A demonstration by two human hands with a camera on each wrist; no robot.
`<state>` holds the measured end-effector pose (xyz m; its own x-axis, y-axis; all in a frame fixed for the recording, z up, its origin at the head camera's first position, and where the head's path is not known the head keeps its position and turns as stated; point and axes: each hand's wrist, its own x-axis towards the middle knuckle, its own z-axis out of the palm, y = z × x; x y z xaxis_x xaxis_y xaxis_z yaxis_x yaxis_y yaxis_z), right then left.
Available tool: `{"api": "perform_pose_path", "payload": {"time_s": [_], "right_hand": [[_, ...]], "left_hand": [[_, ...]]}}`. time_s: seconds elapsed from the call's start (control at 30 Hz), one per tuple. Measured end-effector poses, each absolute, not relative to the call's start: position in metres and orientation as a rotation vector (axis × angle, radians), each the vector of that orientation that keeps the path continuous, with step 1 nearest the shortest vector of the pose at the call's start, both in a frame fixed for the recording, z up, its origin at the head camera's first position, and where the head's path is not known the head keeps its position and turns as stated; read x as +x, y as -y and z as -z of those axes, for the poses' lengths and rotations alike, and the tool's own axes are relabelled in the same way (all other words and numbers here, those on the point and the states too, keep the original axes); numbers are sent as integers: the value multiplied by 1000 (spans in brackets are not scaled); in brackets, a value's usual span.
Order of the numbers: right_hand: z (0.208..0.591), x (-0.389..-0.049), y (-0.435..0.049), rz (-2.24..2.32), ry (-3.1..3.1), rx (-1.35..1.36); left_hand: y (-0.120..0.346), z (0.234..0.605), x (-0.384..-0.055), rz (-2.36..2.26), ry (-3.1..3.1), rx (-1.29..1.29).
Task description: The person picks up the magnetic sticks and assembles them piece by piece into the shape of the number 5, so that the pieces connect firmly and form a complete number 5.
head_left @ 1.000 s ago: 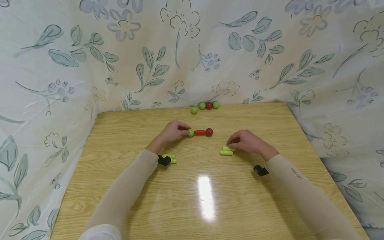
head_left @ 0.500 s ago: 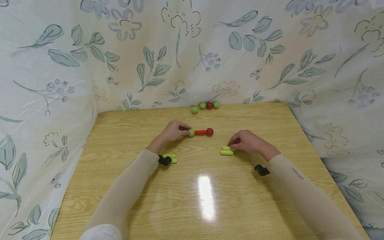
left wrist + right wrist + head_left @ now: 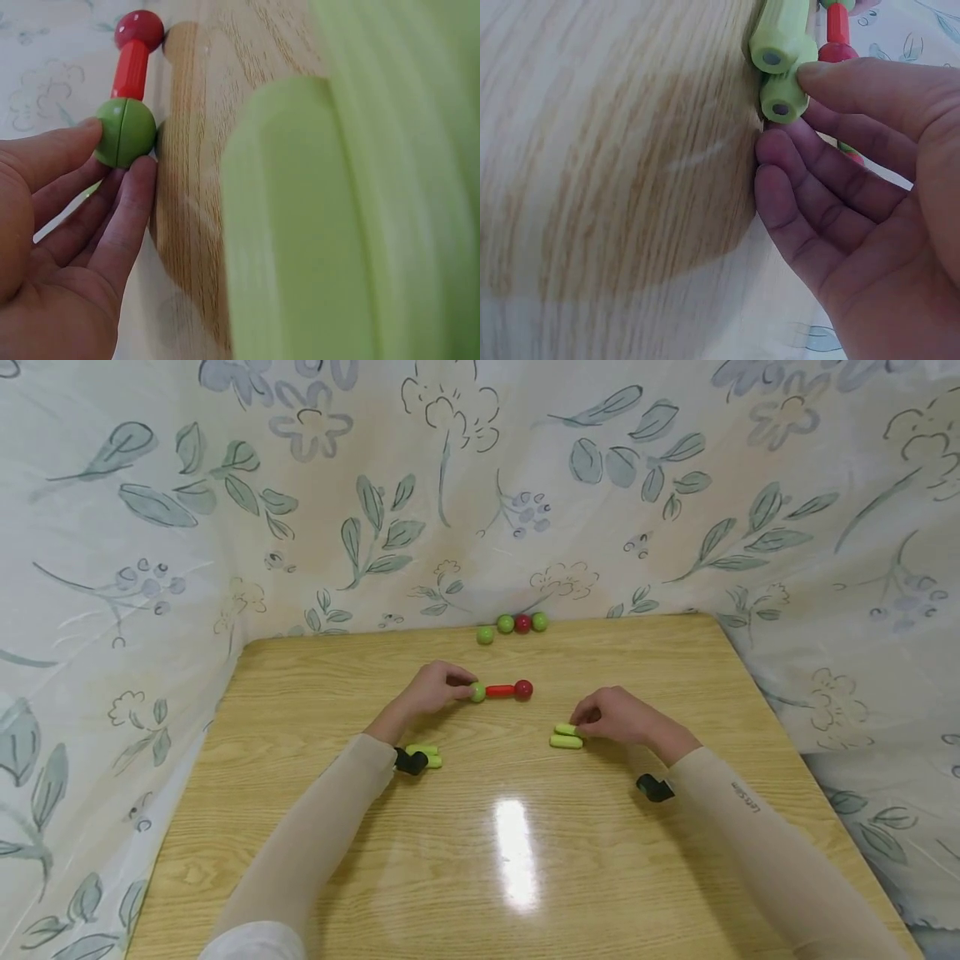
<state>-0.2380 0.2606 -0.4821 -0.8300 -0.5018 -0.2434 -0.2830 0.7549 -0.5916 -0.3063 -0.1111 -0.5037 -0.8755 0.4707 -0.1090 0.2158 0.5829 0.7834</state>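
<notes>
My left hand (image 3: 431, 687) pinches a green ball (image 3: 126, 133) between thumb and fingers. That ball is joined to a red ridged rod (image 3: 131, 69), with a dark red ball (image 3: 523, 690) on the rod's other end. My right hand (image 3: 615, 714) has its thumb and index finger on the right end of a light green rod (image 3: 784, 103), pinching it. A matching light green rod (image 3: 566, 742) lies alongside, nearer the body. Grey discs show in the ends of both rods in the right wrist view.
Along the back edge of the wooden table (image 3: 465, 827) sit green balls (image 3: 485, 635) and a dark red ball (image 3: 522, 624). More light green rods (image 3: 431, 752) lie beneath the left wrist, partly hidden by a black wrist device (image 3: 411, 762). Flowered cloth (image 3: 450, 485) hangs behind.
My right fingers have shifted slightly and now cover the right end of the farther light green rod. The left hand and its ball-and-rod piece stay in place.
</notes>
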Motion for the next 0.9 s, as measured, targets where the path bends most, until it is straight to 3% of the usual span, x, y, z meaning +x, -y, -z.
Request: {"api": "perform_pose_path", "payload": {"time_s": [0.9], "right_hand": [[492, -248, -271, 953, -2405, -647]], "left_hand": [[111, 500, -309, -1161, -2508, 567]]}}
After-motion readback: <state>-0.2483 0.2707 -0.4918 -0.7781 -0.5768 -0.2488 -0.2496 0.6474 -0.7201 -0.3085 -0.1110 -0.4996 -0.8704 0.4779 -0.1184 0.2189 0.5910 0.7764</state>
